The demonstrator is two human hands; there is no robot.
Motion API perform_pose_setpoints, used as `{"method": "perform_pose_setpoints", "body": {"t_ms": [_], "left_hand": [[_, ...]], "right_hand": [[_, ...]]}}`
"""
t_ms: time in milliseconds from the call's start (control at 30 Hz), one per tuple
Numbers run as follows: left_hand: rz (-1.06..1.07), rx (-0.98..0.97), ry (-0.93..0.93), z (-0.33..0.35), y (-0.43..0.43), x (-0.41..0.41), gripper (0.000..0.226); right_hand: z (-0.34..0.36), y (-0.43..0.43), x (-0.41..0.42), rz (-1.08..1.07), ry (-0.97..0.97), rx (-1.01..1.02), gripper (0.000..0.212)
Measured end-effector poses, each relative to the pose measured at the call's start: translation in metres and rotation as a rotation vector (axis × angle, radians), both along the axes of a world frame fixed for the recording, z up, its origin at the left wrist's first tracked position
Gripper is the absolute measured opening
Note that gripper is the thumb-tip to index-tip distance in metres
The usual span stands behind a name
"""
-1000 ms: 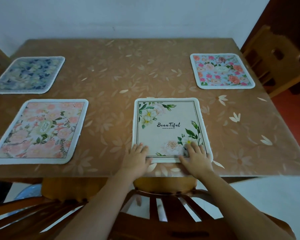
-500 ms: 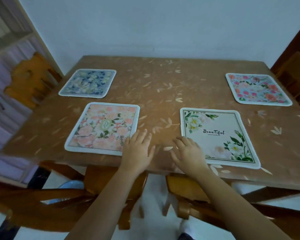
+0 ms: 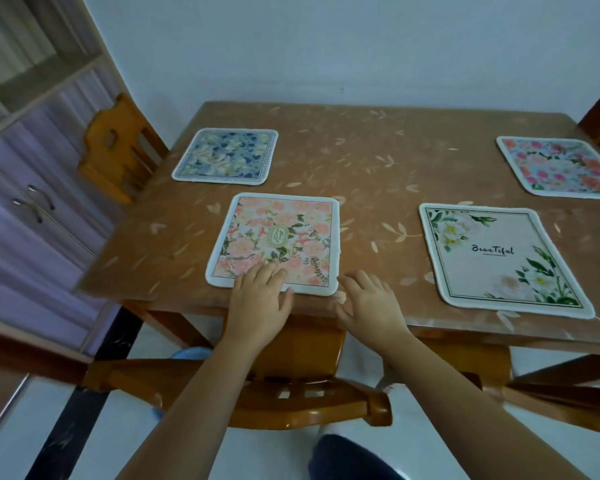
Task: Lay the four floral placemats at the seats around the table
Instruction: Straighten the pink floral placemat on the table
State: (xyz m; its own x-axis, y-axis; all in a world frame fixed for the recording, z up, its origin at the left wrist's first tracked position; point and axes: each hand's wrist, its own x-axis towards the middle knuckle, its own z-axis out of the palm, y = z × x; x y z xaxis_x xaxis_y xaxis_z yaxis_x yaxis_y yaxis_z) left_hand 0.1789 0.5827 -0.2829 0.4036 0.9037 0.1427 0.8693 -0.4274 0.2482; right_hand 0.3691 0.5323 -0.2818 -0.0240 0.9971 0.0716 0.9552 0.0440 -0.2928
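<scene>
Setting: a home dining room.

Evidence:
- Wooden dining table (image 3: 361, 157) under a brown leaf-print cover, far edge against a plain pale wall (image 3: 326, 46).
- Wooden chairs pushed in: near chair (image 3: 291, 407), left chair (image 3: 113, 150).
- Four mats lie flat at the seats: blue placemat (image 3: 226, 156), peach placemat (image 3: 278, 237), cream placemat (image 3: 496, 254), pink placemat (image 3: 561, 166).
- Cupboard (image 3: 25, 140) on the left, open shelves above, doors with metal handles below.
- Glossy pale tiled floor (image 3: 111, 417).
</scene>
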Motion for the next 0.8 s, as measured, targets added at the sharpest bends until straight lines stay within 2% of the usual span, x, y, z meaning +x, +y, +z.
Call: {"method": "perform_pose_setpoints", "body": {"t_ms": [167,500,800], "left_hand": [[0.000,-0.017,-0.029,-0.020,0.037,-0.012,0.040],[-0.038,-0.161,0.073,-0.086,0.098,-0.036,0.045],[-0.137,-0.248,0.048,-0.123,0.125,-0.063,0.047]], "right_hand": [[-0.018,0.037,-0.008,-0.018,-0.001,-0.033,0.044],[-0.066,0.100,-0.020,-0.014,0.012,-0.140,0.044],[-0.100,0.131,-0.049,0.048,-0.057,-0.253,0.063]]}}
